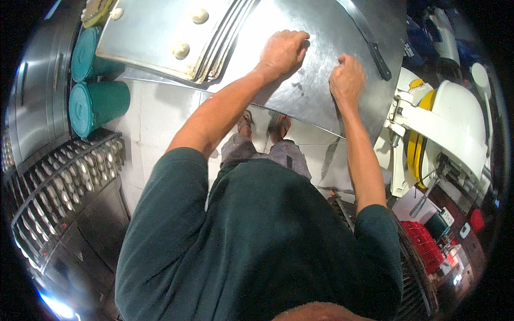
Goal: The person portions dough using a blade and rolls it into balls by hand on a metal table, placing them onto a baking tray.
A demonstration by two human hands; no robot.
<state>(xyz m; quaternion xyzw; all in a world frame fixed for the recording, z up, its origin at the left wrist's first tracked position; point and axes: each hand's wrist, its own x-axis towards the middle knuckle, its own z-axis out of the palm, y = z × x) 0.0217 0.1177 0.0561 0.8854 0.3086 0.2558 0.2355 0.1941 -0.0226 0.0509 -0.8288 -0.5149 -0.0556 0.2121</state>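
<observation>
Both my hands are over the steel table [321,109]. My left hand [284,52] is closed, with its fingers curled down toward the metal. To its right, my right hand [347,80] makes a loose fist, back of the hand up. Whatever may be under or inside either hand is hidden. Left of my left hand lies a stack of baking trays [150,40]. Pale dough balls sit on the top tray, one dough ball [180,50] near its front edge and another dough ball [199,15] farther back. A long black-handled knife [380,61] lies right of my right hand.
Two teal lidded bins [110,107] stand on the floor at the left. Below them is a rack [80,176] with rows of pale rounded pieces. A large white machine with a yellow ring [420,136] stands close to the table's right side. A red basket [423,246] is at lower right.
</observation>
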